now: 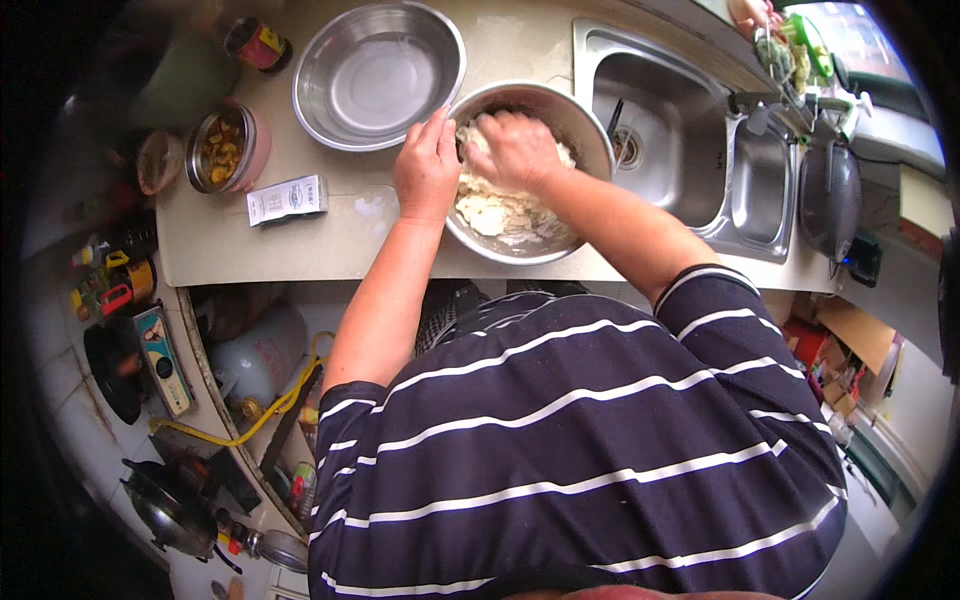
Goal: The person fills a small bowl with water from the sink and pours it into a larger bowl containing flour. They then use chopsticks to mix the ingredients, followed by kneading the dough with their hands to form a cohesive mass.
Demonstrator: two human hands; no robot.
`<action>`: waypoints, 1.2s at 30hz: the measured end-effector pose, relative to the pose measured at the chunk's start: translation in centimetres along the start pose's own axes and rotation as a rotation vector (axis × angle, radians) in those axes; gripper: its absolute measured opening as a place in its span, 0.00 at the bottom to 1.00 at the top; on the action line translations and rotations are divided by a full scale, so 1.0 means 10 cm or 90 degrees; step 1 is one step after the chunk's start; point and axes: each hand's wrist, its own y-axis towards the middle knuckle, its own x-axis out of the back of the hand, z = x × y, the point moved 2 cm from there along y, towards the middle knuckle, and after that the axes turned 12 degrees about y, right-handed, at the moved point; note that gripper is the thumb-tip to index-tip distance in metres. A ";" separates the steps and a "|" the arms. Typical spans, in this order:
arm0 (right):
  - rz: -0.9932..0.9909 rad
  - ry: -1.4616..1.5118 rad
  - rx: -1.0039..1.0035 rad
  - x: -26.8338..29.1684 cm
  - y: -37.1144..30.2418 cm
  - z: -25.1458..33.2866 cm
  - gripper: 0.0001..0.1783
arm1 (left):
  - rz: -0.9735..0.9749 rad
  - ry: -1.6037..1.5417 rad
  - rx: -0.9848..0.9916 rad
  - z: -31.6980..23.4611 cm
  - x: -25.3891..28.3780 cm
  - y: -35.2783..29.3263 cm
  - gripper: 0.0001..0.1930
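A round steel bowl [530, 262] stands on the counter in front of me, with pale, lumpy dough [490, 216] inside it. My left hand [425, 170] grips the bowl's left rim, fingers pointing away from me. Inside the bowl, my right hand [513, 150] presses into the dough with its fingers curled; the fingertips are hidden in it. Bits of dough and flour cling to the bowl's inner wall.
A wide steel basin [388, 85] touches the bowl's far left side. A double steel sink [660, 135] lies to the right. On the left are a small white carton [287, 201], a pot of yellowish food [222, 150] and a dark jar [257, 45].
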 end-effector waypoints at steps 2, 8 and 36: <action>-0.032 0.014 0.010 -0.03 0.10 -0.08 0.25 | -0.002 0.005 -0.008 0.00 0.00 0.02 0.13; -0.061 0.039 0.017 -0.01 0.10 -0.06 0.24 | -0.036 -0.003 -0.019 0.02 -0.02 0.03 0.13; 0.339 -0.155 -0.012 -0.02 0.03 0.34 0.17 | -0.021 0.017 0.008 0.01 -0.02 0.01 0.13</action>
